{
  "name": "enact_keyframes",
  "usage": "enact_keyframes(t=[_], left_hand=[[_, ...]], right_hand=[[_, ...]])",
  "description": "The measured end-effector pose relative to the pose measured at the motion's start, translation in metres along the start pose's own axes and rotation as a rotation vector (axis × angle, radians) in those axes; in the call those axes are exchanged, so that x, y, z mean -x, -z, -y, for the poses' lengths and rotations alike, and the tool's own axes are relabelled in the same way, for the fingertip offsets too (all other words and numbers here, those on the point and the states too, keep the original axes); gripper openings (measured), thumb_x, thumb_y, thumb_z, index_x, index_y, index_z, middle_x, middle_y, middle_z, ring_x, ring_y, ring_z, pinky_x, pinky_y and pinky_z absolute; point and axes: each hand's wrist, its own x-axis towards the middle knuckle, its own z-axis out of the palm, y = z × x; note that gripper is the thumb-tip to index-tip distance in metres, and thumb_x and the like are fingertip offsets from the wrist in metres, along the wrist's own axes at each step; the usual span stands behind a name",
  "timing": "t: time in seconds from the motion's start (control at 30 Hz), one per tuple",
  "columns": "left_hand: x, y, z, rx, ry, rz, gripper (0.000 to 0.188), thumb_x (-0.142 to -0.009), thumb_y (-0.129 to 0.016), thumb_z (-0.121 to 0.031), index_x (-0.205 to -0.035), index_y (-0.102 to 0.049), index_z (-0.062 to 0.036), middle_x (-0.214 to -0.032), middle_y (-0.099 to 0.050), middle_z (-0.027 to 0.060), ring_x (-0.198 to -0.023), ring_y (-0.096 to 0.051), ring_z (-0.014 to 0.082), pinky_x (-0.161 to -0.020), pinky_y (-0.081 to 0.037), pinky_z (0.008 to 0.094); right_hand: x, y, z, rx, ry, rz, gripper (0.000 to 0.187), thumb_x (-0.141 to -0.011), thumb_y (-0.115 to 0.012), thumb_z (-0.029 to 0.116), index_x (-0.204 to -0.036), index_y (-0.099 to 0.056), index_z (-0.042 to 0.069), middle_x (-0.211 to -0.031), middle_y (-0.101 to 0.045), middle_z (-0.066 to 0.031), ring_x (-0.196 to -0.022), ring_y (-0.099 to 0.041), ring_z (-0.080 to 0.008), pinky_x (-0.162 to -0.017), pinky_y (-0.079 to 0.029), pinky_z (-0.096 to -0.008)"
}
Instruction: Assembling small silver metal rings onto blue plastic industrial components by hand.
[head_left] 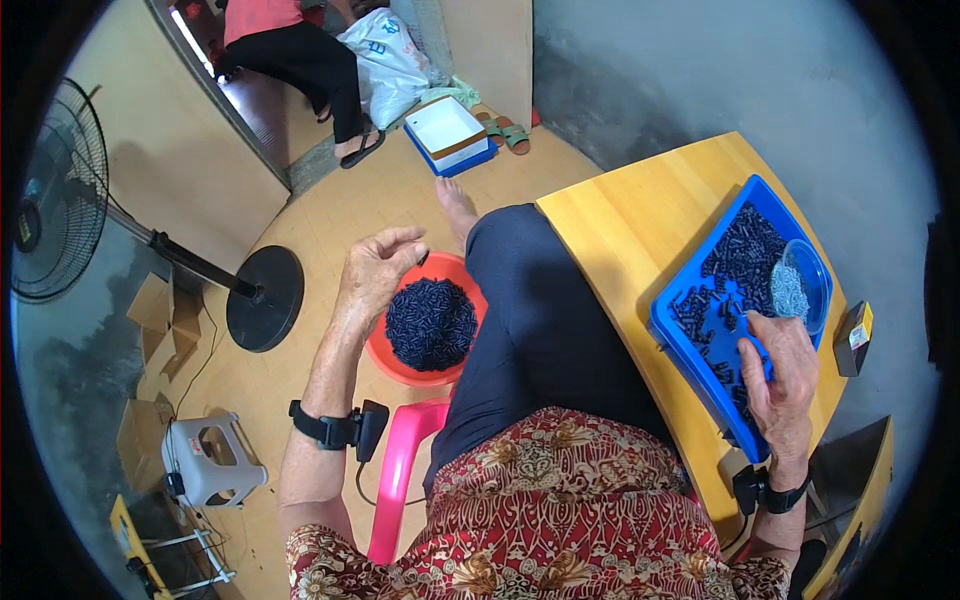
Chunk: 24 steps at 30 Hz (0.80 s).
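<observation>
patterned red shirt (560, 500) closest. our left hand (374, 270) pinches one small black piece (423, 258) over one red bowl (398, 370) of dark pieces (432, 325); our right hand (785, 368) over one blue tray (724, 350), one clear dish (823, 292) just beyond; its grip we cannot tell.

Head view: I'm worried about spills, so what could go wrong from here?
The small dark piece in the left hand might slip and miss the red bowl. The right hand, over the blue tray, is near the clear tub of pale bits; a bump could tip them among the dark pieces. The leg beside the bowl might nudge it.
</observation>
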Motion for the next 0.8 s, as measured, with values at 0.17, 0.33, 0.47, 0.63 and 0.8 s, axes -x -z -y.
enact_keyframes(t=[0.17, 0.33, 0.47, 0.63, 0.8], left_hand=[[-0.002, 0.014, 0.034, 0.010, -0.037, -0.019, 0.042, -0.094, -0.068, -0.018, -0.129, -0.062, 0.0041, -0.122, -0.069, 0.0145, -0.117, -0.063, 0.0207, -0.104, -0.045, 0.0318], [0.011, -0.009, 0.001, 0.174, 0.003, 0.145, 0.033, -0.094, -0.068, -0.020, -0.118, -0.067, 0.0023, -0.108, -0.072, 0.0123, -0.105, -0.067, 0.0197, -0.099, -0.048, 0.0315], [0.027, -0.042, -0.037, 0.228, -0.061, 0.302, 0.027, -0.093, -0.070, -0.017, -0.113, -0.069, 0.0003, -0.106, -0.073, 0.0108, -0.102, -0.068, 0.0174, -0.096, -0.050, 0.0302], [0.058, -0.100, -0.079, 0.208, -0.201, 0.538, 0.018, -0.094, -0.068, -0.009, -0.110, -0.072, -0.0022, -0.103, -0.073, 0.0073, -0.099, -0.067, 0.0140, -0.094, -0.050, 0.0278], [0.080, -0.153, -0.110, -0.154, -0.499, 0.569, 0.023, -0.088, -0.070, -0.004, -0.111, -0.072, -0.0040, -0.103, -0.074, 0.0083, -0.099, -0.069, 0.0183, -0.091, -0.051, 0.0318]], right_hand=[[-0.001, 0.009, 0.001, 0.080, -0.018, -0.009, 0.025, -0.078, -0.074, -0.005, -0.102, -0.068, -0.003, -0.088, -0.067, -0.0169, -0.078, -0.063, -0.0324, -0.070, -0.051, -0.0399], [0.005, 0.018, -0.024, 0.108, -0.082, -0.019, 0.018, -0.078, -0.075, -0.002, -0.095, -0.069, -0.003, -0.084, -0.068, -0.0148, -0.076, -0.064, -0.0305, -0.069, -0.051, -0.0390], [0.019, 0.032, -0.054, 0.088, -0.199, 0.027, 0.015, -0.082, -0.073, 0.004, -0.095, -0.069, -0.002, -0.085, -0.068, -0.0151, -0.076, -0.064, -0.0321, -0.071, -0.051, -0.0403], [0.028, 0.034, -0.077, -0.038, -0.389, 0.167, 0.016, -0.086, -0.071, 0.012, -0.094, -0.070, -0.002, -0.090, -0.070, -0.0171, -0.085, -0.066, -0.0354, -0.075, -0.053, -0.0423], [0.013, 0.029, -0.089, -0.072, -0.280, 0.421, 0.022, -0.088, -0.068, 0.015, -0.100, -0.070, -0.004, -0.094, -0.070, -0.0194, -0.087, -0.066, -0.0372, -0.077, -0.053, -0.0445]])
